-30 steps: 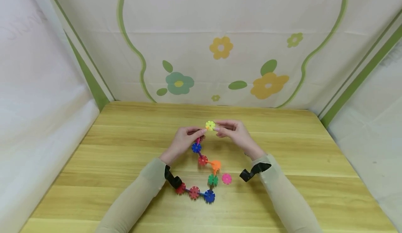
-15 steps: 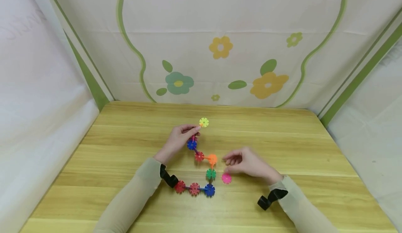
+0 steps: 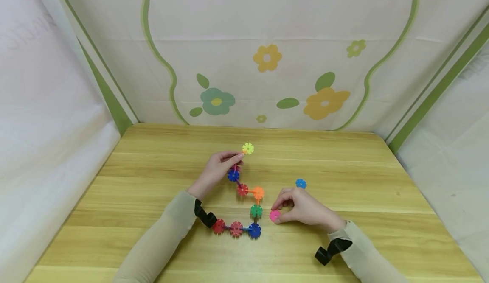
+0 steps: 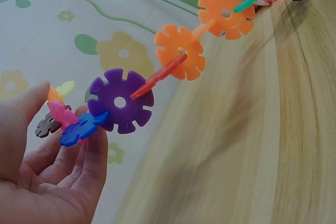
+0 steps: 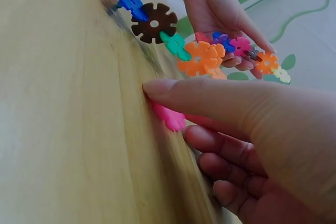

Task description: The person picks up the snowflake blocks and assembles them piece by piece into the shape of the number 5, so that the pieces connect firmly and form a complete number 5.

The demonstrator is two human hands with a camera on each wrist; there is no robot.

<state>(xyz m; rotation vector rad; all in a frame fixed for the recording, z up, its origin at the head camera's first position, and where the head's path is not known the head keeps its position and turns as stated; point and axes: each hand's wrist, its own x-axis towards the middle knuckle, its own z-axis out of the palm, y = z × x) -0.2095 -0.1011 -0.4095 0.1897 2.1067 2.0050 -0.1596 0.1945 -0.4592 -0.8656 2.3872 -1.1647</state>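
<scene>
My left hand (image 3: 215, 170) pinches a chain of interlocked slotted plastic discs near its far end. A yellow disc (image 3: 248, 148) sticks out past the fingertips beside an orange one. From there the chain, with a purple disc (image 4: 109, 90) and two orange discs seen in the left wrist view, bends down toward the green disc (image 3: 256, 211). It ends in a dark blue disc (image 3: 254, 231) and red discs (image 3: 236, 229) near my left wrist. My right hand (image 3: 305, 206) pinches a loose pink disc (image 5: 170, 118) at the tabletop between thumb and fingers.
A loose blue disc (image 3: 301, 183) lies behind my right hand. The wooden table (image 3: 382, 181) meets a flower-printed white cloth (image 3: 229, 62) at the back, with cloth on both sides. A black strap mount (image 3: 330, 251) hangs off each wrist.
My right hand has left the yellow disc, come down toward me and to the right, and taken hold of the pink disc. The blue disc has come into view. My left hand moved slightly left.
</scene>
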